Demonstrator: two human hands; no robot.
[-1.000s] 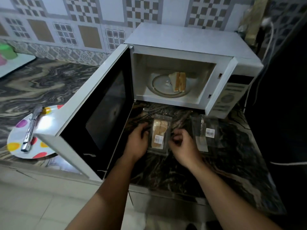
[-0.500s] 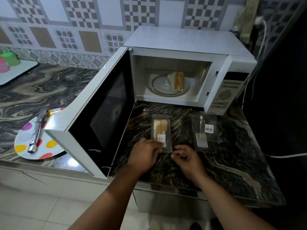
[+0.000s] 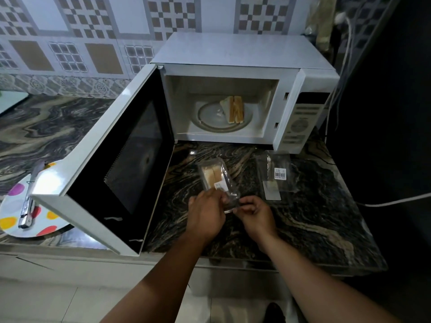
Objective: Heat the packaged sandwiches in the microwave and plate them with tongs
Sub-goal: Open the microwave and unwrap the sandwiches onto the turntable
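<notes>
Both forearms reach in from the near edge of the worktop (image 3: 303, 217) and meet just in front of the open microwave (image 3: 245, 73). The left hand (image 3: 206, 215) is knuckles-up, its fingers curled over the near left end of the packaged sandwich (image 3: 215, 177); the right hand (image 3: 256, 214) is turned inward, thumb and fingers pinching the near right corner of the same clear wrapper (the fingertips themselves are hidden under the plastic and the knuckles). The pack lies lengthwise on the dark marbled surface, its far end pointing at the oven, label toward the hands.

Inside the cavity an unwrapped sandwich (image 3: 234, 109) stands on the right half of the glass turntable (image 3: 207, 116). The door (image 3: 121, 159) swings wide to the left. Right of the hands, near the control panel, lies an empty wrapper (image 3: 275, 176) with a barcode sticker. Toward the left end of the worktop, partly behind the door, a polka-dot plate (image 3: 14, 215) carries metal tongs (image 3: 29, 201).
</notes>
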